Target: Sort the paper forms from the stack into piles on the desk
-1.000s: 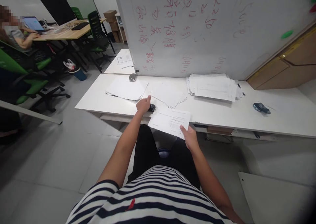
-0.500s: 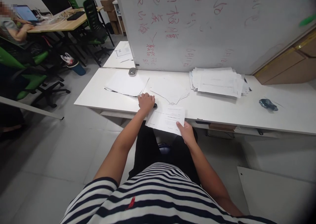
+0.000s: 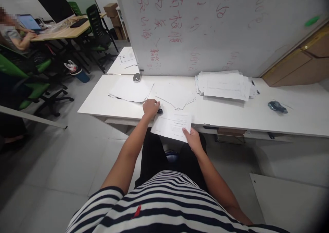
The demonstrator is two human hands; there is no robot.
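My left hand (image 3: 151,107) is closed over a black stapler (image 3: 159,111) at the desk's front edge. Most of the stapler is hidden under the fingers; its dark end shows at the upper left corner of some printed paper (image 3: 171,126). My right hand (image 3: 192,138) pinches that paper at its lower right, thumb on top. The paper juts out past the desk edge above my lap. Whether it is one sheet or more, I cannot tell. Just beyond lie a left paper pile (image 3: 132,89) and a middle paper pile (image 3: 176,95) with its corner towards me.
A thick, uneven paper stack (image 3: 226,85) lies by the whiteboard (image 3: 195,27). A dark bluish object (image 3: 277,107) rests farther right on the white desk (image 3: 241,114). A small grey device (image 3: 137,77) sits at the back left. Another person (image 3: 19,37) sits at a far table.
The view has shifted slightly. My left hand stays on the stapler, its fingers a little changed in pose, and my right hand still holds the paper in nearly the same place.
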